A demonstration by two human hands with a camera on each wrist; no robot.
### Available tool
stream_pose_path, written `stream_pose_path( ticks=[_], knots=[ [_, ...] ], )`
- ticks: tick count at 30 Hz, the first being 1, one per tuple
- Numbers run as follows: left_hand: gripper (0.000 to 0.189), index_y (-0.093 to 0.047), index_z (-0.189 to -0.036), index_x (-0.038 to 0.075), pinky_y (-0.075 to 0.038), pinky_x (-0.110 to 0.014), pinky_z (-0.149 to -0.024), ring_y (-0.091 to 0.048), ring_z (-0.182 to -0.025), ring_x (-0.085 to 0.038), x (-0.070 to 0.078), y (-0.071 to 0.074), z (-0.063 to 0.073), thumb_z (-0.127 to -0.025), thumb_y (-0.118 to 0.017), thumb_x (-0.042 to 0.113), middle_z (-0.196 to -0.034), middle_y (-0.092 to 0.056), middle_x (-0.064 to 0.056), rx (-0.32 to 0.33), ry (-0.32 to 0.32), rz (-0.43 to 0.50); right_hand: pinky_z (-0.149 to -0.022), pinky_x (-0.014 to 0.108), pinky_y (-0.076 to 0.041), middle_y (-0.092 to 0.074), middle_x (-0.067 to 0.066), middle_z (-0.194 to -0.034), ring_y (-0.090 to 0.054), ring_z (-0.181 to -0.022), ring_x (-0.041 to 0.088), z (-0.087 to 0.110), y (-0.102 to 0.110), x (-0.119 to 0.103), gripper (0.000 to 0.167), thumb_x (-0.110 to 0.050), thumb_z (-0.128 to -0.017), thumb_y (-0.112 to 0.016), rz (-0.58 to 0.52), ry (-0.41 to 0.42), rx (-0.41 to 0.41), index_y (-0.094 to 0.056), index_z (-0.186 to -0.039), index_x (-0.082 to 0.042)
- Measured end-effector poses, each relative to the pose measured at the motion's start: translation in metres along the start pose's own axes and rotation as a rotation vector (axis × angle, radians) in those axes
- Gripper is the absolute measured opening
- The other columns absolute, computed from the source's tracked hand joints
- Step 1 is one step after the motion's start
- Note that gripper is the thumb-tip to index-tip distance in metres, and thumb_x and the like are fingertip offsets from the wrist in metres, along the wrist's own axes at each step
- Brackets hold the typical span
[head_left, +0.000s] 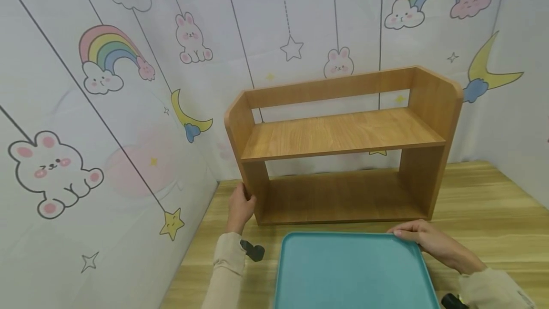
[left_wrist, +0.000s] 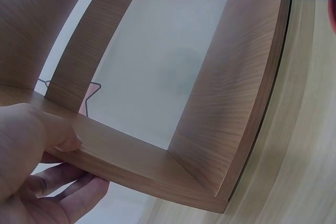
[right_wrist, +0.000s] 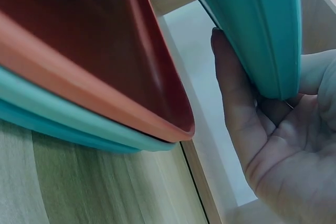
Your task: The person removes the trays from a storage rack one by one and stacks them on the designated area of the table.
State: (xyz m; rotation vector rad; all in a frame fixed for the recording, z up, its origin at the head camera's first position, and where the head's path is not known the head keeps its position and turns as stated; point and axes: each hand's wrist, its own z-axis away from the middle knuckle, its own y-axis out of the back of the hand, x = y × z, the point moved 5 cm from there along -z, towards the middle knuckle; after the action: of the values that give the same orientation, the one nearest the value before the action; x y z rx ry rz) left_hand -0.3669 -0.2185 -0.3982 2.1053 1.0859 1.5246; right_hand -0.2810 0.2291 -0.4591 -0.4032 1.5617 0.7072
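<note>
A two-tier wooden desk shelf (head_left: 343,130) stands on the table, its front facing me. My left hand (head_left: 241,209) grips the front edge of its left side panel (left_wrist: 126,156); in the left wrist view the thumb lies on the inner face and the fingers outside. In front of the shelf is a teal tray (head_left: 351,271), and my right hand (head_left: 439,244) grips its far right corner. The right wrist view shows this tray raised above a stack of trays: an orange-red tray (right_wrist: 94,72) on top, with mint and teal rims (right_wrist: 73,111) beneath.
The wood-grain table (head_left: 493,223) extends to the right of the shelf. A wall hanging (head_left: 274,23) printed with rabbits, rainbows and stars runs behind and along the left. Both shelf tiers (head_left: 334,194) have open backs.
</note>
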Motion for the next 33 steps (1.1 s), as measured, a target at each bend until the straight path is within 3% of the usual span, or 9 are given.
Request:
stream_pose_path(
  ticks=[11, 15, 20, 26, 29, 33],
  knots=[
    [0.021, -0.053, -0.105, -0.001, -0.05, -0.041, -0.074, -0.058, -0.085, -0.028, 0.001, -0.003, -0.001, -0.085, -0.058, 0.004, -0.095, -0.06, -0.016, -0.003, -0.011, 0.012, -0.076, 0.028, -0.053, -0.07, -0.004, -0.107, -0.064, -0.092, 0.008, 0.003, 0.0, 0.009, 0.038, -0.017, -0.102, -0.04, 0.009, -0.013, 0.032, -0.056, -0.121, 0.013],
    [0.024, -0.053, -0.109, -0.001, -0.051, -0.041, -0.076, -0.059, -0.089, -0.028, -0.001, -0.004, -0.001, -0.087, -0.056, 0.005, -0.099, -0.06, -0.017, -0.022, 0.006, 0.023, -0.072, 0.025, -0.051, -0.069, -0.006, -0.1, -0.061, -0.086, 0.002, 0.002, 0.0, 0.01, 0.034, -0.017, -0.1, -0.046, 0.137, -0.006, 0.11, -0.061, -0.115, 0.01],
    [0.021, -0.054, -0.106, -0.002, -0.05, -0.04, -0.074, -0.058, -0.086, -0.027, 0.0, -0.002, 0.0, -0.086, -0.057, 0.004, -0.096, -0.06, -0.017, -0.011, -0.006, 0.025, -0.072, 0.021, -0.05, -0.071, -0.006, -0.102, -0.06, -0.089, -0.004, 0.001, -0.001, 0.008, 0.029, -0.017, -0.097, -0.053, 0.299, 0.031, 0.223, -0.067, -0.111, 0.003],
    [0.02, -0.054, -0.105, -0.001, -0.051, -0.04, -0.074, -0.059, -0.086, -0.028, 0.0, -0.003, 0.0, -0.085, -0.058, 0.004, -0.095, -0.06, -0.016, -0.001, -0.007, 0.03, -0.068, 0.02, -0.05, -0.073, 0.001, -0.097, -0.06, -0.087, -0.006, -0.001, -0.002, 0.008, 0.017, -0.009, -0.092, -0.059, 0.437, 0.196, 0.312, -0.072, -0.1, -0.001],
    [0.021, -0.054, -0.105, -0.002, -0.051, -0.04, -0.074, -0.059, -0.087, -0.028, -0.001, -0.003, 0.0, -0.086, -0.058, 0.003, -0.096, -0.061, -0.017, 0.002, -0.003, 0.038, -0.067, 0.019, -0.049, -0.073, 0.002, -0.096, -0.06, -0.087, -0.006, -0.001, -0.003, 0.01, 0.016, -0.009, -0.091, -0.06, 0.459, 0.217, 0.327, -0.073, -0.099, -0.002],
    [0.02, -0.055, -0.106, -0.001, -0.051, -0.04, -0.074, -0.059, -0.086, -0.029, -0.001, -0.003, 0.001, -0.086, -0.058, 0.004, -0.095, -0.061, -0.017, 0.009, 0.001, 0.043, -0.069, 0.02, -0.05, -0.073, 0.001, -0.098, -0.061, -0.087, -0.005, -0.001, -0.002, 0.015, 0.02, -0.014, -0.093, -0.059, 0.419, 0.145, 0.328, -0.072, -0.102, -0.003]
  ],
)
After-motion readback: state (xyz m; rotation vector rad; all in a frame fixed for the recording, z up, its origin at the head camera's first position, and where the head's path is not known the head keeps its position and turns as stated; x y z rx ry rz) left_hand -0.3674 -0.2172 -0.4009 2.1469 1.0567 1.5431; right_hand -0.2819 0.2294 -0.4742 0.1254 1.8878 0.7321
